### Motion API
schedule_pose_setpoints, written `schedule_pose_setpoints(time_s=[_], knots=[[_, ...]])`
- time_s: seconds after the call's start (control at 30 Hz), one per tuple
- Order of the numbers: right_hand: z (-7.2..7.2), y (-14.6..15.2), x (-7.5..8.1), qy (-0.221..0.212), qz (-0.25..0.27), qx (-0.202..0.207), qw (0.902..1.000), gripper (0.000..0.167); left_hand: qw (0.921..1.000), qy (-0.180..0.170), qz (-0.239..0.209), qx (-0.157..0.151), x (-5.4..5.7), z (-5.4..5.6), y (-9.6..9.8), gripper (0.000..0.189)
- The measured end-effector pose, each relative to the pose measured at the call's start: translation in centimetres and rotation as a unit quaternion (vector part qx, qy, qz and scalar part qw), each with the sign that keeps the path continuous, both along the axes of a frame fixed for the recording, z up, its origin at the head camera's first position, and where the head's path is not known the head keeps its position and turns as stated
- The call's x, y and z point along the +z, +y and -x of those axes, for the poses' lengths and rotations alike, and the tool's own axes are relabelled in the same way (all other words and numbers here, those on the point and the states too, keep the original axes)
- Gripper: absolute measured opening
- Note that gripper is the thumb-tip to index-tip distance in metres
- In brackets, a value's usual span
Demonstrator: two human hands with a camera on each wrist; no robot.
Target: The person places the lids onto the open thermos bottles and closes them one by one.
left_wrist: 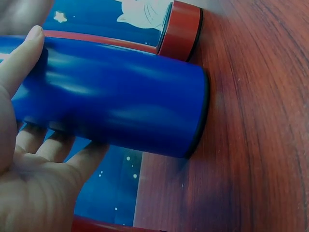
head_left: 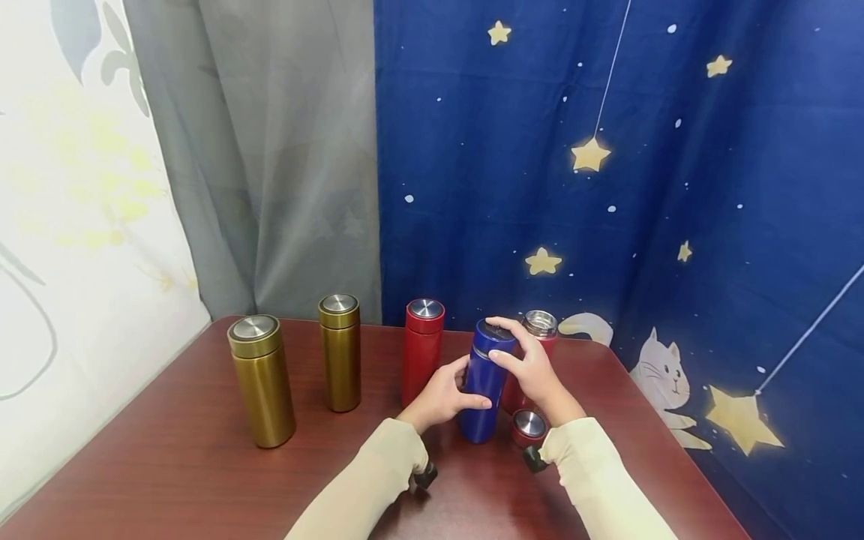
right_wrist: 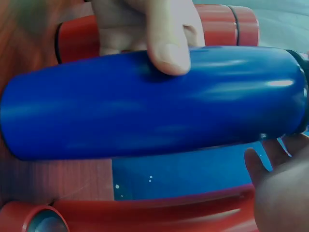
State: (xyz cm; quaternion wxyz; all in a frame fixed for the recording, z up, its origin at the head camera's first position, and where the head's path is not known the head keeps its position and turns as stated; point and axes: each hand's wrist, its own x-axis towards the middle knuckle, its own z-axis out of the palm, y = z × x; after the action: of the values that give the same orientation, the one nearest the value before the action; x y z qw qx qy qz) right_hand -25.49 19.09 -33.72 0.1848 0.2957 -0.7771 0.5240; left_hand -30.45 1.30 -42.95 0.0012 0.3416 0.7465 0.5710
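Note:
A blue thermos flask [head_left: 478, 416] stands slightly tilted near the middle right of the table. My left hand [head_left: 442, 394] grips its body, thumb across the near side and fingers round the far side, as the left wrist view confirms. My right hand [head_left: 536, 367] holds the flask's blue lid [head_left: 495, 337] from above and the right. A thin silvery line shows between lid and body. Behind my right hand is a red flask [head_left: 540, 324] without its lid, its steel mouth showing. A red lid [head_left: 529, 426] lies on the table beside the blue flask.
A closed red flask [head_left: 423, 352] stands just behind my left hand. Two gold flasks, one slim [head_left: 341, 367] and one wide [head_left: 265, 397], stand further left on the dark red wooden table [head_left: 202, 487]. Curtains [head_left: 472, 150] hang behind the table's far edge.

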Motion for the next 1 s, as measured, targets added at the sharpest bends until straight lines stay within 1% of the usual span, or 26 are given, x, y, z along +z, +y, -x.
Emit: schedule_pose_setpoints(time_s=[0.07, 0.1, 0.17, 0.33, 0.4, 0.57, 0.63, 0.73, 0.83, 1.0], knots=[[-0.5, 0.0, 0.6, 0.008, -0.011, -0.004, 0.9999, 0.048, 1.0, -0.001, 0.001, 0.001, -0.1, 0.0, 0.0, 0.075], [-0.7, 0.0, 0.8, 0.016, -0.02, -0.013, 0.9996, 0.048, 1.0, -0.002, 0.001, 0.0, -0.1, 0.0, 0.0, 0.075], [-0.4, 0.3, 0.5, 0.027, -0.033, -0.034, 0.9985, 0.048, 1.0, -0.004, 0.0, -0.004, -0.2, 0.1, 0.0, 0.074], [1.1, 0.9, -0.9, 0.059, -0.05, -0.077, 0.9941, 0.052, 0.9999, -0.006, -0.006, -0.007, -0.2, 0.0, 0.1, 0.073], [1.4, 0.9, -1.1, 0.075, -0.053, -0.091, 0.9916, 0.052, 0.9999, -0.013, -0.006, -0.005, 0.5, -0.6, 0.0, 0.073], [1.4, 0.1, -1.5, 0.091, -0.048, -0.14, 0.9847, 0.052, 0.9998, -0.018, 0.0, 0.0, 0.6, -0.6, -0.1, 0.075], [1.4, -0.2, -1.7, 0.097, -0.047, -0.162, 0.9808, 0.053, 0.9999, -0.013, -0.002, -0.003, -0.1, 0.0, 0.0, 0.076], [1.4, -0.7, -2.0, 0.114, -0.05, -0.197, 0.9725, 0.053, 0.9999, -0.008, -0.003, -0.005, -0.2, 0.0, 0.0, 0.077], [1.4, -1.5, -2.1, 0.137, -0.056, -0.236, 0.9603, 0.054, 1.0, -0.003, -0.002, -0.004, -0.1, 0.0, 0.0, 0.076], [1.5, -2.8, -2.2, 0.184, -0.058, -0.308, 0.9316, 0.054, 1.0, 0.001, -0.002, -0.003, -0.1, -0.1, 0.0, 0.074]])
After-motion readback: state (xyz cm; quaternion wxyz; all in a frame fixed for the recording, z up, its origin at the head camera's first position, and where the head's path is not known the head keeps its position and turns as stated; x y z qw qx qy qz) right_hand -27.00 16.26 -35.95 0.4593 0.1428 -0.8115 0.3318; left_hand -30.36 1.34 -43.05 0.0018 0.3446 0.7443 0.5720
